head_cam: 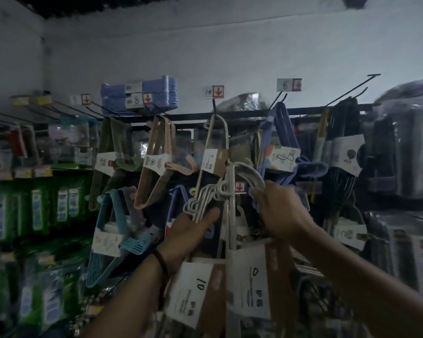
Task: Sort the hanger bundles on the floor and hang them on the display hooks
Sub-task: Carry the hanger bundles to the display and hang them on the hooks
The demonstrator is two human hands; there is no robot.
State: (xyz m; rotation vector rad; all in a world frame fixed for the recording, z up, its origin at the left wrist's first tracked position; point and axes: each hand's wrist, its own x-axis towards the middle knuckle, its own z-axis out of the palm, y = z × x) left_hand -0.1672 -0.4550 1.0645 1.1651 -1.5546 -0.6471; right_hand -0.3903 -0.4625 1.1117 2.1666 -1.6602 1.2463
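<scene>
Before the dim rack of display hooks, a person is holding up two hanger bundles, one in each hand. The left hand (191, 231) is gripping the left white hanger bundle (192, 290), a set of white plastic hangers banded by a white-and-brown card sleeve marked 10. Its fingers are curling round the cluster of hook ends, and the thumb is lying across them. The right hand (279, 213) is gripping the right white hanger bundle (248, 281), a matching set in the same kind of sleeve. Its fingers are wrapping close together round the curved hook tops, knuckles toward the camera. Both bundles are hanging down between the forearms, touching side by side, with their hook ends raised to the middle of the rack.

Just above them a third white hanger bundle (210, 164) is hanging from a black wire display hook (214, 107) under a white price tag with a red arrow (217, 91). Along the same black horizontal rail (195, 116), an olive green hanger bundle (110, 147) and a pink hanger bundle (156, 164) are hanging to the left. A blue hanger bundle (280, 142) and a black hanger bundle (341, 145) are hanging to the right. A teal hanger bundle (110, 228) is hanging lower on the left. Green packaged goods (37, 208) are filling the shelves at the far left, too blurred to read.
</scene>
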